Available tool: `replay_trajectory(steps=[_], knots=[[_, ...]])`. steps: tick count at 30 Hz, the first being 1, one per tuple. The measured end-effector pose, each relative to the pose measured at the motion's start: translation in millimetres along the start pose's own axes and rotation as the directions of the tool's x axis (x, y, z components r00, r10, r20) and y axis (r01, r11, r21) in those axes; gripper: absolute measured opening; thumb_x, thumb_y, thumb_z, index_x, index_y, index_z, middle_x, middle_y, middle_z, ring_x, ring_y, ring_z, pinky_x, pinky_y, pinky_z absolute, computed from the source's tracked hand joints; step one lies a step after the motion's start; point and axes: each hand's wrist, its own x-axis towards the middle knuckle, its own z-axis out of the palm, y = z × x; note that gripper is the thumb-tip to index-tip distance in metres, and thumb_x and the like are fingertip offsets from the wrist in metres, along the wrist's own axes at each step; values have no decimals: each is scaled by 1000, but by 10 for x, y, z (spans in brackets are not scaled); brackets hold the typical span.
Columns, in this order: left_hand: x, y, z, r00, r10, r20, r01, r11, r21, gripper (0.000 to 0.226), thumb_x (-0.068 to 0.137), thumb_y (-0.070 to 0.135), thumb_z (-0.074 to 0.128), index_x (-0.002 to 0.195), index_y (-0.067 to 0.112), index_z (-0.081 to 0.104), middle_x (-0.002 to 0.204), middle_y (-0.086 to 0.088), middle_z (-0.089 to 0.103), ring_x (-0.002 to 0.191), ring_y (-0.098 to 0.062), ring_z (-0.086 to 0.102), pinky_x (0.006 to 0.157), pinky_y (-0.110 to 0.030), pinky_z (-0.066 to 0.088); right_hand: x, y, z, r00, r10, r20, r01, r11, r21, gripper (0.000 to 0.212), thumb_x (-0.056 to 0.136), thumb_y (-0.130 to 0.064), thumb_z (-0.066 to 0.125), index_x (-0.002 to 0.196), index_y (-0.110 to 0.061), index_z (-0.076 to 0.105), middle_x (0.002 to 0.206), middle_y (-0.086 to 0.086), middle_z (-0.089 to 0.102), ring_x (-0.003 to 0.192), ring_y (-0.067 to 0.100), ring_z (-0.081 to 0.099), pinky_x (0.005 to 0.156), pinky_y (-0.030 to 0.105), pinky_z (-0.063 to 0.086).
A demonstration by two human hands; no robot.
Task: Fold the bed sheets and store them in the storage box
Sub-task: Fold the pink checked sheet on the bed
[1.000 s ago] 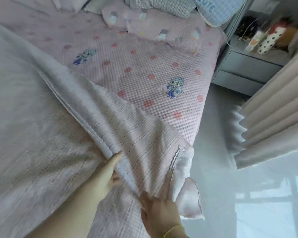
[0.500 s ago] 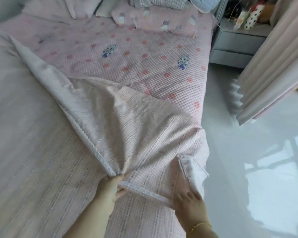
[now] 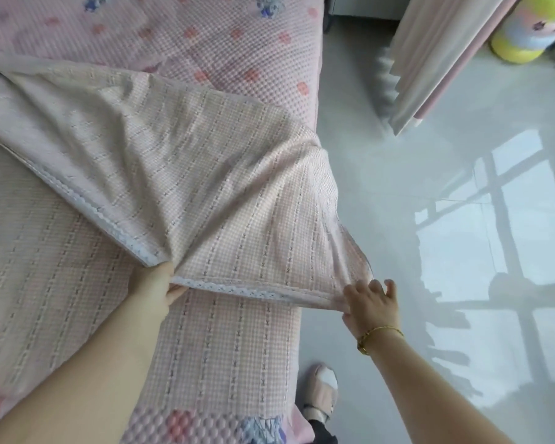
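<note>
1. The bed sheet is pale pink with a fine woven check and thin dotted stripes. A narrow white lace trim runs along its edge.
2. The sheet lies on the bed. One part of it is turned back over the rest, so that a large slanted flap covers the flat layer below. The flap has long soft creases that run toward the two hands.
3. The left hand pinches the lace edge at the flap's near left point, thumb on top and fingers under the cloth.
4. The right hand holds the other near corner, out past the side of the bed and above the floor. The corner goes under its palm and is pulled tight. Its fingers are half spread over the cloth, and the thumb is hidden.
5. The edge between the two hands is stretched almost straight.
6. The bed has a quilted pink cover with red dots and small cartoon figures. Three figures are partly in view.
7. I count one sheet, two hands, one gold bracelet on the right wrist, and one foot in a pale slipper on the floor beside the bed.
8. A pink curtain hangs at the upper right, and a round yellow object stands on the floor behind it. What this object is, I cannot tell.
</note>
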Motion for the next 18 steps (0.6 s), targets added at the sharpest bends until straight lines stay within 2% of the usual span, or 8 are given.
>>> replay_trajectory(steps=[4,8,9,11,13,14,16,18], knots=[[-24,-179,8,997,-58,60,55,998,41,23,91,-3,36,106,2,53,80,-5,54,67,-13,58,86,-34,48,-242,-68,264,972,6,236,-18,999,46,41,89,-20,45,130,-20,39,135,0,39,130,22,30,114,40,5],[-122,-295,148,989,-92,114,89,996,32,33,92,-3,36,124,5,44,78,-6,49,91,-19,56,91,-36,41,-425,-313,450,949,57,311,-171,919,355,44,92,-23,46,135,-19,34,139,0,33,130,20,31,108,27,21],[-142,-310,182,989,-96,112,95,995,12,39,93,-2,36,132,3,39,79,-6,48,94,-20,53,89,-35,41,-479,-379,479,941,151,303,-297,799,523,33,92,-22,47,124,-16,44,128,1,44,120,19,41,100,24,30],[-165,-325,221,989,-103,103,108,993,-50,44,93,1,37,136,4,35,82,-5,49,96,-21,54,88,-33,41,-569,-532,449,835,285,471,-542,271,796,9,92,-16,49,86,-12,53,84,1,57,77,17,57,71,25,44],[-180,-309,235,990,-107,91,116,988,-100,42,95,8,41,136,5,36,96,-4,55,110,-22,55,87,-32,41,-617,-720,418,724,72,686,-630,-335,701,29,95,-17,45,67,-12,45,54,0,47,40,10,45,45,20,37],[-189,-296,243,990,-109,89,118,987,-109,41,96,13,43,136,6,37,109,-6,56,119,-21,51,88,-31,41,-632,-820,396,696,-82,713,-631,-543,554,34,97,-21,42,64,-14,41,49,-2,41,33,7,36,39,18,30],[-189,-273,264,990,-93,102,103,990,-93,40,97,15,44,136,7,39,123,-7,55,124,-19,49,90,-30,40,-560,-940,372,667,-246,704,-625,-699,347,38,98,-32,38,63,-17,37,42,-6,34,30,5,26,37,15,21],[-203,-256,253,988,-65,137,73,996,-53,31,97,12,41,127,6,47,100,-4,60,107,-17,57,91,-30,41,-429,-982,357,632,-246,734,-603,-751,268,40,95,-42,42,64,-16,37,40,-5,35,27,5,22,34,12,18]])
